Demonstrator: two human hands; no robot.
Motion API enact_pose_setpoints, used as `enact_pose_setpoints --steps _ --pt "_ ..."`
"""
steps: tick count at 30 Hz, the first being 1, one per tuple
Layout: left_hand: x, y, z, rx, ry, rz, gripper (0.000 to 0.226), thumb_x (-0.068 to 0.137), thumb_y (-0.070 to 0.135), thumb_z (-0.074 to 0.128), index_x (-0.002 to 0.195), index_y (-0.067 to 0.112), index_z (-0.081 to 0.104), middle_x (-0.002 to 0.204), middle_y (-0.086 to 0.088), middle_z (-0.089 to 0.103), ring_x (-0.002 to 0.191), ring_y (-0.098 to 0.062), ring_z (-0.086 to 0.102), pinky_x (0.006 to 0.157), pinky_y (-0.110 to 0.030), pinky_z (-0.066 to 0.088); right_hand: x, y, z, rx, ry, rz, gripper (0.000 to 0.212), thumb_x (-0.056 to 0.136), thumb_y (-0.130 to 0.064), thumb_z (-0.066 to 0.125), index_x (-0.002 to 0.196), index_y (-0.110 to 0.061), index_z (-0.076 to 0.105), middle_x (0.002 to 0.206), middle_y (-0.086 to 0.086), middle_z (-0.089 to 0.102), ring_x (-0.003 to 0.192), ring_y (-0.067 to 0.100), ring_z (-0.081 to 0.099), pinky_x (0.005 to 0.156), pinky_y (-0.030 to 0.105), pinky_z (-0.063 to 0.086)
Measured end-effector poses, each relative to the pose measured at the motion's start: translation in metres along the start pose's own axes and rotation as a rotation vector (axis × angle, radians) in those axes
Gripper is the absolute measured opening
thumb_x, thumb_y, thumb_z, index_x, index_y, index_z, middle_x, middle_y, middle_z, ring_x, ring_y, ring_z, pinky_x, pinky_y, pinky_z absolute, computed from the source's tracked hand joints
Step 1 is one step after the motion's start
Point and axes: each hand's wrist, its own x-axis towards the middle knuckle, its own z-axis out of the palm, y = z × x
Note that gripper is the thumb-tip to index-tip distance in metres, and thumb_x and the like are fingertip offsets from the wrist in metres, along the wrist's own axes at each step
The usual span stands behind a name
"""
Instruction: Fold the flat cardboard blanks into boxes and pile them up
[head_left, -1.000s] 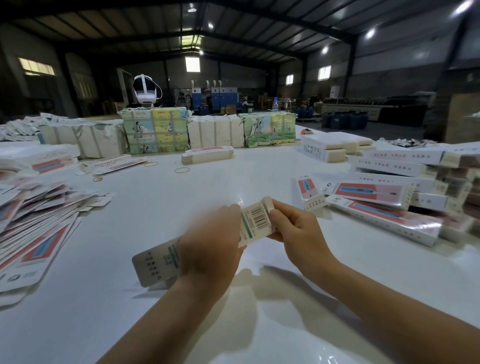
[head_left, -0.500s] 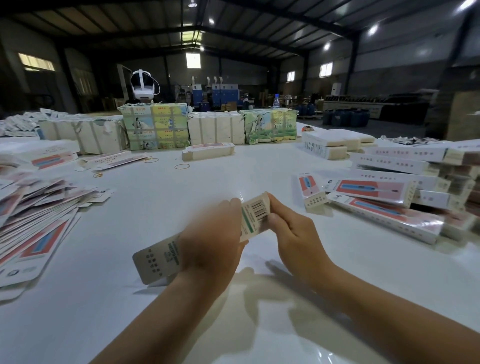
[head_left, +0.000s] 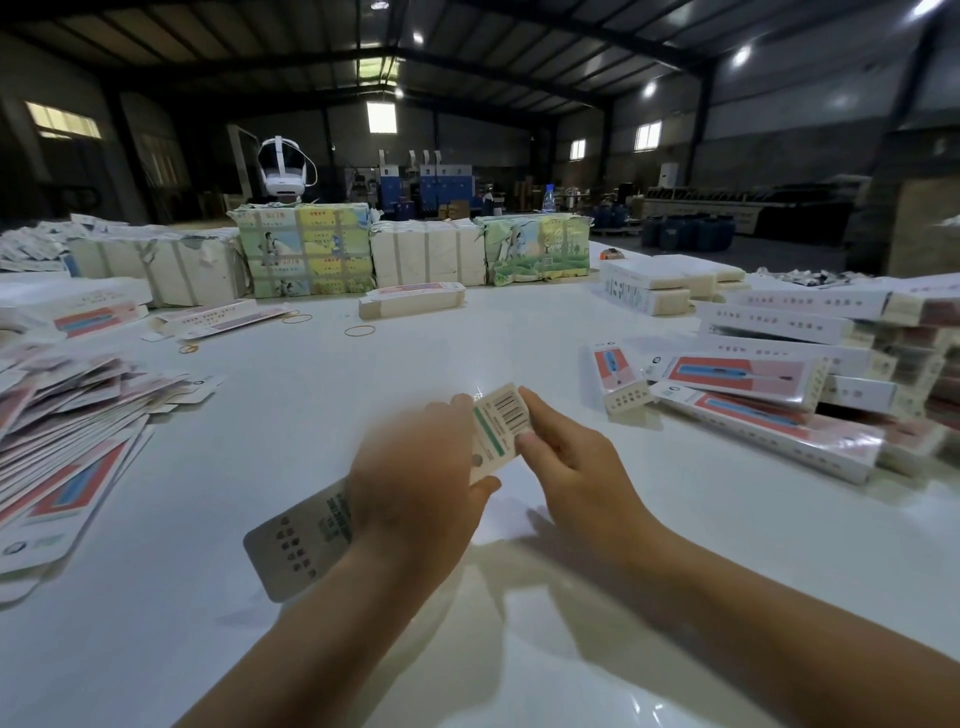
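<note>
I hold one long cardboard blank (head_left: 304, 540) slanted above the white table (head_left: 467, 353), its barcode end up at the right. My left hand (head_left: 415, 478) grips its middle, blurred by motion. My right hand (head_left: 566, 457) pinches the barcode end between thumb and fingers. Flat blanks (head_left: 67, 441) lie fanned out at the left. Folded boxes (head_left: 779, 384) are piled at the right.
Wrapped bundles (head_left: 306, 249) line the table's far edge, with a white headset (head_left: 283, 166) on top. A small banded stack (head_left: 410, 301) and several rubber bands (head_left: 359, 330) lie in the middle distance. Another white stack (head_left: 654, 286) sits at the far right.
The barcode end has tilted more upright and been drawn closer between my hands. My right hand's fingers have moved up along that end. The piles have not moved.
</note>
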Motion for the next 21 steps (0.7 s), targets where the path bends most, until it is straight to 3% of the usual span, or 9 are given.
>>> enact_pose_setpoints --steps 3,6,8,10,12,14,17,19,21 --pt "-0.001 -0.003 0.002 -0.023 -0.002 0.018 0.075 0.038 0.039 0.094 0.099 0.001 0.069 0.076 -0.008 0.068 0.056 -0.023 0.063 0.046 -0.025 0.047 -0.004 0.004 0.007 -0.135 -0.030 -0.079 0.036 0.099 -0.012 0.043 0.130 -0.029 0.046 0.105 -0.012 0.057 0.097 -0.015 0.051 0.076 0.011 0.047" --pt "-0.004 -0.009 0.004 -0.034 0.014 0.062 0.071 0.041 0.035 0.094 0.098 -0.001 0.069 0.080 -0.010 0.070 0.058 -0.023 0.065 0.045 -0.025 0.049 -0.005 0.008 0.010 -0.155 -0.096 -0.089 0.050 0.097 -0.016 0.047 0.124 -0.053 0.027 0.112 -0.017 0.051 0.099 -0.020 0.047 0.080 0.006 0.044" --pt "-0.005 -0.012 0.006 -0.045 0.013 0.072 0.072 0.041 0.033 0.094 0.099 -0.001 0.069 0.081 -0.010 0.070 0.059 -0.024 0.065 0.044 -0.026 0.049 -0.004 0.011 0.009 -0.204 -0.181 -0.050 0.057 0.096 -0.021 0.049 0.134 -0.051 0.017 0.128 -0.014 0.049 0.109 -0.019 0.042 0.089 0.001 0.036" --pt "-0.005 -0.014 0.008 -0.082 -0.001 0.092 0.072 0.041 0.033 0.094 0.099 -0.001 0.069 0.079 -0.009 0.069 0.057 -0.023 0.064 0.041 -0.026 0.047 -0.002 0.013 0.008 -0.304 -0.251 -0.040 0.077 0.095 -0.028 0.052 0.144 -0.045 -0.006 0.154 -0.021 0.016 0.129 -0.011 0.024 0.101 0.003 0.025" --pt "-0.007 -0.014 0.011 -0.126 -0.037 0.145 0.068 0.044 0.035 0.093 0.098 0.001 0.069 0.078 -0.007 0.069 0.056 -0.022 0.063 0.042 -0.027 0.046 0.000 0.012 0.006 -0.460 -0.282 -0.168 0.092 0.092 -0.031 0.057 0.136 -0.048 -0.022 0.152 -0.027 -0.018 0.141 0.000 0.003 0.109 0.011 0.019" --pt "-0.009 -0.014 0.016 -0.194 -0.066 0.209 0.060 0.049 0.036 0.091 0.095 0.004 0.070 0.077 -0.004 0.068 0.056 -0.021 0.061 0.046 -0.027 0.046 0.001 0.013 0.003 -0.614 -0.307 -0.334 0.091 0.089 -0.027 0.060 0.146 -0.034 -0.011 0.159 -0.007 -0.008 0.146 0.016 0.002 0.118 0.030 0.017" --pt "-0.011 -0.018 0.027 -0.247 -0.042 0.260 0.050 0.066 0.046 0.073 0.094 0.005 0.070 0.079 -0.003 0.067 0.063 -0.023 0.063 0.059 -0.030 0.047 0.001 0.016 0.002 -0.714 -0.345 -0.397 0.075 0.090 -0.020 0.058 0.151 -0.010 0.015 0.148 0.016 0.033 0.133 0.031 0.028 0.110 0.042 0.029" --pt "-0.009 -0.023 0.034 -0.227 0.007 0.274 0.068 0.078 0.058 0.047 0.103 -0.002 0.068 0.091 -0.011 0.069 0.078 -0.030 0.066 0.074 -0.037 0.047 0.003 0.020 0.002 -0.731 -0.324 -0.391 0.076 0.088 -0.020 0.061 0.151 -0.011 0.018 0.134 0.021 0.045 0.120 0.035 0.038 0.100 0.046 0.037" --pt "-0.005 -0.027 0.040 -0.160 0.061 0.275 0.079 0.089 0.061 0.028 0.115 -0.006 0.060 0.106 -0.021 0.064 0.094 -0.038 0.060 0.082 -0.051 0.044 0.009 0.021 -0.006 -0.751 -0.251 -0.345 0.076 0.088 -0.023 0.062 0.150 -0.014 0.021 0.124 0.022 0.050 0.110 0.038 0.042 0.093 0.047 0.040"
